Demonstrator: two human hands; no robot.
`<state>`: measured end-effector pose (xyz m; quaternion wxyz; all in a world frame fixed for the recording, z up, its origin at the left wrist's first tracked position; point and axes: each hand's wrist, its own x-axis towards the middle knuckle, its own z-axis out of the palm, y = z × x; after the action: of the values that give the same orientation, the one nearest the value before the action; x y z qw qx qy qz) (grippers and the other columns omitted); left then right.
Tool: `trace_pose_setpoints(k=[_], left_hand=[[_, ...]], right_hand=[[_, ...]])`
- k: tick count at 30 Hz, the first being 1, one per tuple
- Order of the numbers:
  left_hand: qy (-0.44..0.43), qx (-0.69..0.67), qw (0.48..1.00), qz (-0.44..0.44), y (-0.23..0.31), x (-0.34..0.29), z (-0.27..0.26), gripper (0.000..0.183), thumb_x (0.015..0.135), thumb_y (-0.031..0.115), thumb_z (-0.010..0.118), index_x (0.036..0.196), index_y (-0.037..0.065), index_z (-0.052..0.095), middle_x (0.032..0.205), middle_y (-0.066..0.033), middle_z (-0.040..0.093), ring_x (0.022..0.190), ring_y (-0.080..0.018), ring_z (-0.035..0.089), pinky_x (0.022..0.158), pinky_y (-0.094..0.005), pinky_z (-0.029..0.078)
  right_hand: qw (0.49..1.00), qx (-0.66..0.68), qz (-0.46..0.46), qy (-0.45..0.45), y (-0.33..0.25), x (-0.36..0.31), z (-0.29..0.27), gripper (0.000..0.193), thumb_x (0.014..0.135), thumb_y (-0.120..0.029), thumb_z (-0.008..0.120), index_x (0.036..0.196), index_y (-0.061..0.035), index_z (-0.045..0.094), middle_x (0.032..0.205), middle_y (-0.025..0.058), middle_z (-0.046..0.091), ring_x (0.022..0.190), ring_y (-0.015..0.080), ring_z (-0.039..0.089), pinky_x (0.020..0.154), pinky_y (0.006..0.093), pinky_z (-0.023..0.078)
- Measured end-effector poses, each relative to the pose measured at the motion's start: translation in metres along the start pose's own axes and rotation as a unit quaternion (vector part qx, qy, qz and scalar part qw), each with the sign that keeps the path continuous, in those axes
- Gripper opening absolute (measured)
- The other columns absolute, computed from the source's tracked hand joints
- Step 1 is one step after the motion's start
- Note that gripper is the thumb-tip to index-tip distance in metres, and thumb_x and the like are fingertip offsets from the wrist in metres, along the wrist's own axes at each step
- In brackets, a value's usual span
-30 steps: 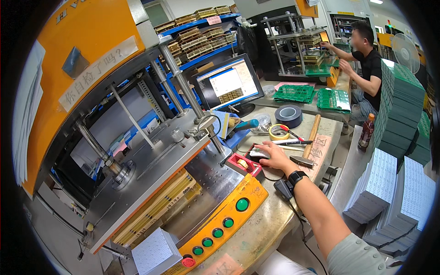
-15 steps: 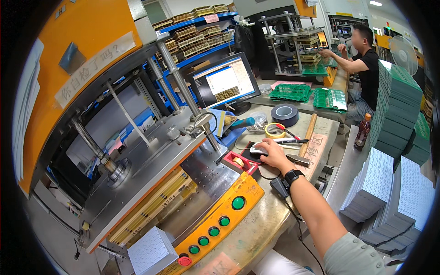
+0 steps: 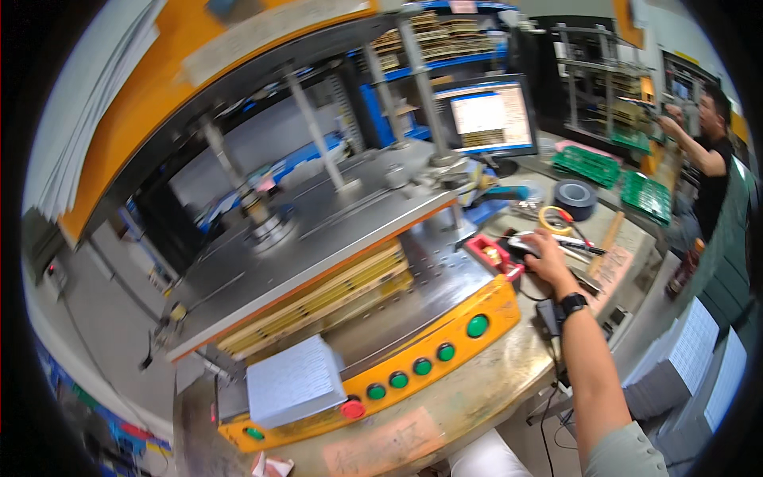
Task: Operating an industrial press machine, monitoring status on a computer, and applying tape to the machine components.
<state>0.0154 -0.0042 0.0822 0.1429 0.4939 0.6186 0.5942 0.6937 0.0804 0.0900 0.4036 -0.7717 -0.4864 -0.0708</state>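
Observation:
My right hand (image 3: 547, 261) rests over a light-coloured computer mouse (image 3: 521, 245) on the worktable, its fingers bent around it. A dark watch (image 3: 573, 303) is on that wrist. Just left of the hand stands a red tape dispenser (image 3: 486, 256). Beyond the fingers lie a roll of yellow tape (image 3: 555, 219), a dark tape roll (image 3: 575, 199) and a pen (image 3: 584, 246). Farther back, a lit monitor (image 3: 486, 118) faces me. No part of my left hand can be made out.
A press with a thick metal plate (image 3: 318, 226) fills the left, above an orange panel with green buttons (image 3: 422, 366). White sheets (image 3: 294, 381) are stacked at its front. More stacks (image 3: 675, 358) stand at right. A co-worker (image 3: 707, 167) sits beyond green circuit boards (image 3: 588, 164).
The view has swung left and down, so the press, monitor and my right arm appear farther right. My right hand stays on the mouse. More floor shows at left.

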Motion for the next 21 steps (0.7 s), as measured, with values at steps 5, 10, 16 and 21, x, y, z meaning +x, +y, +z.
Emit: trace_pose_setpoints(k=[5, 10, 16, 21], left_hand=[[-0.018, 0.000, 1.000, 0.025, 0.004, 0.004, 0.000, 0.029, 0.099, 0.020, 0.051, 0.111, -0.007, 0.054, 0.098, -0.0134, 0.061, 0.086, -0.0207, 0.058, 0.077, -0.0333, 0.049], [-0.012, -0.059, 0.998, -0.004, 0.007, 0.003, 0.004, 0.026, 0.099, 0.019, 0.050, 0.107, -0.005, 0.057, 0.095, -0.0115, 0.062, 0.084, -0.0192, 0.058, 0.076, -0.0327, 0.049], [-0.010, -0.003, 1.000, -0.007, 0.017, -0.005, -0.003, 0.037, 0.100, 0.025, 0.049, 0.117, -0.008, 0.055, 0.103, -0.0158, 0.062, 0.091, -0.0240, 0.058, 0.082, -0.0351, 0.048], [0.033, 0.078, 0.995, 0.059, 0.025, -0.007, 0.003, 0.044, 0.099, 0.028, 0.051, 0.124, -0.008, 0.051, 0.111, -0.0206, 0.060, 0.096, -0.0285, 0.058, 0.086, -0.0371, 0.048]], right_hand=[[0.999, 0.045, -0.010, 0.007, -0.002, 0.002, -0.001, 0.048, 0.067, -0.006, 0.067, 0.113, -0.0199, 0.063, 0.129, 0.0137, 0.050, 0.116, 0.0340, 0.052, 0.096, 0.0407, 0.045], [0.999, 0.040, -0.016, 0.006, 0.007, 0.005, 0.004, 0.047, 0.067, -0.008, 0.067, 0.113, -0.0196, 0.063, 0.130, 0.0147, 0.049, 0.118, 0.0348, 0.051, 0.098, 0.0408, 0.043], [1.000, 0.017, -0.004, -0.007, 0.001, 0.003, 0.007, 0.048, 0.069, -0.013, 0.067, 0.115, -0.0219, 0.062, 0.132, 0.0154, 0.048, 0.121, 0.0342, 0.050, 0.100, 0.0438, 0.042], [1.000, 0.011, -0.012, 0.006, 0.003, 0.000, 0.007, 0.046, 0.068, -0.017, 0.068, 0.113, -0.0261, 0.063, 0.128, 0.0131, 0.050, 0.116, 0.0340, 0.052, 0.095, 0.0446, 0.043]])
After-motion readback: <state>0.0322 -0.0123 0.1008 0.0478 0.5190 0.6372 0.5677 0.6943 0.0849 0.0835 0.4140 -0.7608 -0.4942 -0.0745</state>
